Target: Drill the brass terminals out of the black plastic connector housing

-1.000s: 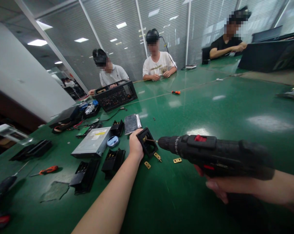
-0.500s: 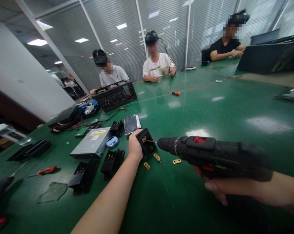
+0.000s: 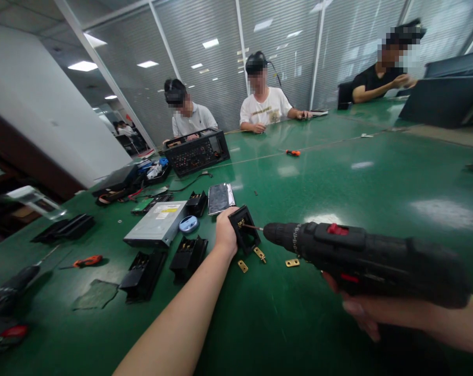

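Observation:
My left hand [image 3: 225,231] is closed round a small black plastic housing [image 3: 244,230], holding it tilted on the green table [image 3: 338,183]. My right hand [image 3: 362,308] grips a black cordless drill [image 3: 362,258] with a red switch on top; its thin bit reaches into the housing at a brass part. Three small brass pieces [image 3: 260,255] lie on the table just below the housing.
Left of my hand lie several black housings [image 3: 187,253], a silver optical drive [image 3: 158,224], a blue round item [image 3: 188,224] and an orange screwdriver [image 3: 85,261]. A black chassis [image 3: 197,151] stands further back. Three people sit at the far side.
The view has shifted a little, so everything sits slightly further right and lower. The drill bit stays in the housing and both hands keep their grip.

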The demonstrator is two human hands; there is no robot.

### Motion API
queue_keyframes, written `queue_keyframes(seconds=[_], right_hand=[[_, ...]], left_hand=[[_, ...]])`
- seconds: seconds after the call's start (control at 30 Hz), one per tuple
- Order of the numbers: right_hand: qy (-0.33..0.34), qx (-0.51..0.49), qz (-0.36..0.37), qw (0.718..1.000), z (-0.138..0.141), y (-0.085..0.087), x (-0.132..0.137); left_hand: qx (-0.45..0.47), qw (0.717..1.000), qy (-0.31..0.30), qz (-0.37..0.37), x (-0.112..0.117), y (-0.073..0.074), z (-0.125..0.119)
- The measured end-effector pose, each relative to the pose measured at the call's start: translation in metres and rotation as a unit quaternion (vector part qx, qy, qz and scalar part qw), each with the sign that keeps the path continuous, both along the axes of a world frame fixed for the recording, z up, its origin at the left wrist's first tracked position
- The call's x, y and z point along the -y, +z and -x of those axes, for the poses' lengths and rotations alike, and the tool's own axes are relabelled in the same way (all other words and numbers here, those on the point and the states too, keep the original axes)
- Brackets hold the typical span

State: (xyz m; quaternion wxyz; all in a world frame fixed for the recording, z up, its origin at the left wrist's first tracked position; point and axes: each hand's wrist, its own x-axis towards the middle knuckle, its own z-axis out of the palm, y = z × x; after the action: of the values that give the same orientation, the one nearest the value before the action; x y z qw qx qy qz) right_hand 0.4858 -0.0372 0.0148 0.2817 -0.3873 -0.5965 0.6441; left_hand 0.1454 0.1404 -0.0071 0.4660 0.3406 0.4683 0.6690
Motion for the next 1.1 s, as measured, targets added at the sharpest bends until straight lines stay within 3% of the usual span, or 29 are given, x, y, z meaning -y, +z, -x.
queue_keyframes(seconds=[0.17, 0.57, 0.8, 0.9, 1.1], right_hand=[[0.027, 0.006, 0.007, 1.0, -0.008, -0.013, -0.004], [0.02, -0.01, -0.005, 1.0, -0.001, -0.002, -0.004], [0.013, -0.028, 0.004, 1.0, -0.001, -0.004, -0.007], [0.019, 0.003, -0.006, 1.0, 0.002, 0.006, -0.002], [-0.054, 0.04, 0.017, 0.998, 0.011, 0.029, 0.009]], left_hand=[[-0.001, 1.0, 0.005, -0.002, 0.001, 0.001, -0.001], [0.016, 1.0, -0.02, 0.014, 0.001, 0.001, 0.001], [0.021, 1.0, -0.012, 0.02, 0.002, 0.002, 0.0], [0.025, 0.999, -0.012, 0.026, 0.002, 0.003, -0.001], [0.019, 1.0, -0.007, 0.011, 0.001, 0.003, -0.002]])
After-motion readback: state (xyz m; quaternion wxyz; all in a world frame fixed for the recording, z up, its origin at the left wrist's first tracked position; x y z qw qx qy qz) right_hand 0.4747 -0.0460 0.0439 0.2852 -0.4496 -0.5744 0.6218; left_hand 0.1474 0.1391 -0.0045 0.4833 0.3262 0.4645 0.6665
